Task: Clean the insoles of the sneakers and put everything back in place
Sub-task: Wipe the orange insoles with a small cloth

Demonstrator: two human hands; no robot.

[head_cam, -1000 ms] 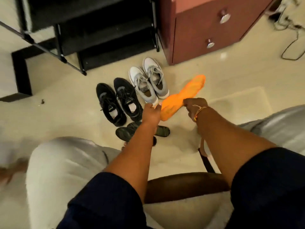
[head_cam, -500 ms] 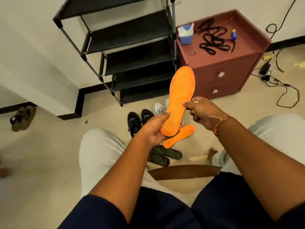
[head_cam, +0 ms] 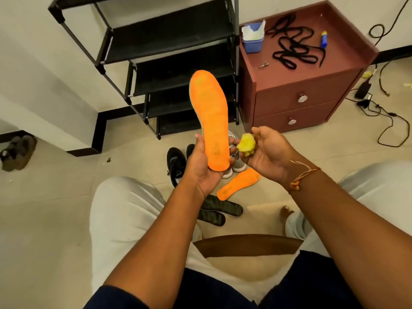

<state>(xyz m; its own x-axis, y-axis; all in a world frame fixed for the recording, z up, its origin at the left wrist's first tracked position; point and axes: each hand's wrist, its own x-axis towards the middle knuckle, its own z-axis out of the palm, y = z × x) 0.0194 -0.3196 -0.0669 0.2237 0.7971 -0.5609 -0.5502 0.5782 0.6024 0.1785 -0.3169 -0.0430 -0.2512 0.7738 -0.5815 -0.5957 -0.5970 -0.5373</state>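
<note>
We see the left hand (head_cam: 204,169) curled round the heel of the orange insole (head_cam: 210,117), toe pointing up. Just beside the insole's right edge, the right hand (head_cam: 266,156) pinches a crumpled yellow cloth (head_cam: 246,144). A second orange insole (head_cam: 238,184) lies on the floor (head_cam: 66,219).

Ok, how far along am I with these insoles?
Done: removal. An orange insole and two dark insoles lie on the floor by the sneakers. In hand: left hand holds the second orange insole, right hand grips a yellow wad beside it. Left: any wiping still due, then refitting all four.
</note>
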